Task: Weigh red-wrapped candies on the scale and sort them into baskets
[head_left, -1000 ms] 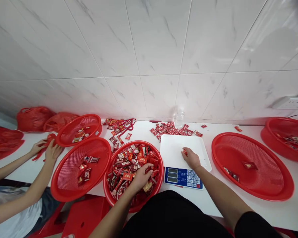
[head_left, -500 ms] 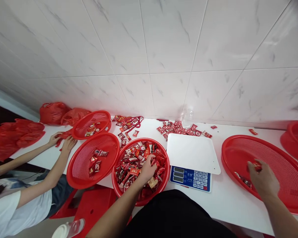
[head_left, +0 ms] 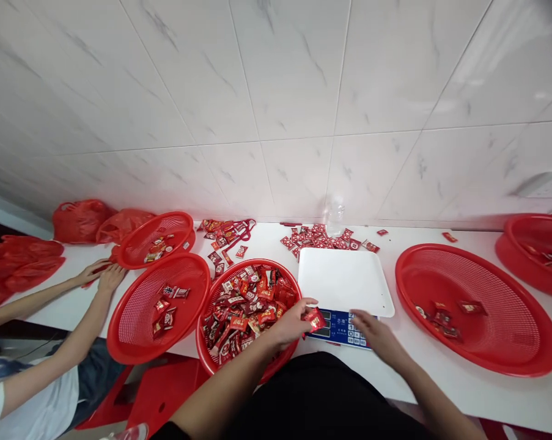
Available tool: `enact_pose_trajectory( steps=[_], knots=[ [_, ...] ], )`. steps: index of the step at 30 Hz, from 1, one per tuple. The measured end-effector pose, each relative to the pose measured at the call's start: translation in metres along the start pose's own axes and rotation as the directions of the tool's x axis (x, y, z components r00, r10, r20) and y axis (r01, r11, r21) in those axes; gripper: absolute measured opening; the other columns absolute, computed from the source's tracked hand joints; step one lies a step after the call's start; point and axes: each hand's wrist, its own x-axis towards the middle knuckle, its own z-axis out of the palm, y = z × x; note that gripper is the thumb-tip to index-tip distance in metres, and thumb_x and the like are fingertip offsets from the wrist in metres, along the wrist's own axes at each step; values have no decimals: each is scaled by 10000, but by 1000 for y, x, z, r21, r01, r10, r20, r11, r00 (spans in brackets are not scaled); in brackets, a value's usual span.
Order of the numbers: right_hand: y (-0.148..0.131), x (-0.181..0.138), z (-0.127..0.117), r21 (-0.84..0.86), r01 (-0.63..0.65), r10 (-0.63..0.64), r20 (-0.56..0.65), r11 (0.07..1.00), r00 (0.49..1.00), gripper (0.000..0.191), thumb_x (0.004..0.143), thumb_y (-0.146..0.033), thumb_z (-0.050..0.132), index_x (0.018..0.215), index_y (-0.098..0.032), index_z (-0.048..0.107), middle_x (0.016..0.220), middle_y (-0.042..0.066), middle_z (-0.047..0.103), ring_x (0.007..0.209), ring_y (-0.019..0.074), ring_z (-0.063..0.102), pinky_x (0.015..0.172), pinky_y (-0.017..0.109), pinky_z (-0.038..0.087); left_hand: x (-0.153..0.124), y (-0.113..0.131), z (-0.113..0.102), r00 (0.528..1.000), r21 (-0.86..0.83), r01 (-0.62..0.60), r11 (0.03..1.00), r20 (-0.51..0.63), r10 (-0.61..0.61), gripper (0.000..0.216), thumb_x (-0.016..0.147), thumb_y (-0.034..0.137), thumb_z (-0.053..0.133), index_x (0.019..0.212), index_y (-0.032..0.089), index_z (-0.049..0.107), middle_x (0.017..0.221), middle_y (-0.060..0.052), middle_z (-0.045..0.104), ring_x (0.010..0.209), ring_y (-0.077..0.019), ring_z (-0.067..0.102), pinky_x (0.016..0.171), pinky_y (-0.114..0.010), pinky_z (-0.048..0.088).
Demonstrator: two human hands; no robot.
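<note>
One small red packet (head_left: 315, 319), glossy and roughly oblong with crimped ends and pale gold printing, is pinched in the fingers of the left hand (head_left: 294, 324). It sits over the left end of the blue panel of a scale (head_left: 337, 330), just beyond the rim of a round red basket (head_left: 200, 339). The packet's lettering is too small to read, and the fingers cover part of it; a bit of red also shows under the hand, though I cannot tell what it is.

Fingers on the right hand (head_left: 380, 335) are loosely bent and a little apart, over the right side of the keypad; whether they touch it I cannot tell. The hand hides several keys, but 1 and 0 can be made out, beside blurred white characters. Above the panel lies the white weighing pan (head_left: 344, 278), with a few dark specks near its right corner.

The round basket is heaped with wrapped packets in reds, browns and some gold, their characters mostly illegible. To the right, a wide red basket (head_left: 509, 311) holds a few packets; another basket (head_left: 523, 269) is cut off by the edge. Behind the scale, many red-and-white packets (head_left: 321, 237) lie scattered on the white counter (head_left: 266, 244) around a clear container (head_left: 335, 220), its outline faint. At far left, a co-worker's hands (head_left: 110, 278) touch red material, partly hidden.
</note>
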Motion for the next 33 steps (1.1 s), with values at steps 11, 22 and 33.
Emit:
enact_pose_trajectory(
  steps=[11,22,33],
  knots=[
    [-16,-10,43,212,-62,-21,367,975,930,439,794,-596,472,846,-180,601,779,40,665,670,179,595,584,286,427,-2,-1,37,979,-42,49,998,200,-40,651,670,185,660,1278,262,439,1151,-70,546,728,-101,573,667,-258,448],
    [-1,3,14,346,-207,143,203,915,969,442,742,-591,552,883,-182,643,729,24,644,634,168,556,555,279,416,9,-21,43,991,96,3,995,-134,10,382,737,216,584,1115,178,544,1013,-65,596,802,-145,587,716,-299,482],
    [-5,14,-7,632,-411,309,271,657,912,417,738,-514,629,1065,-257,607,1096,65,658,960,219,627,788,327,530,-8,-23,-40,804,631,70,773,-494,331,356,809,208,484,1156,184,556,1197,-81,564,1132,-209,495,1009,-347,344]
  ],
)
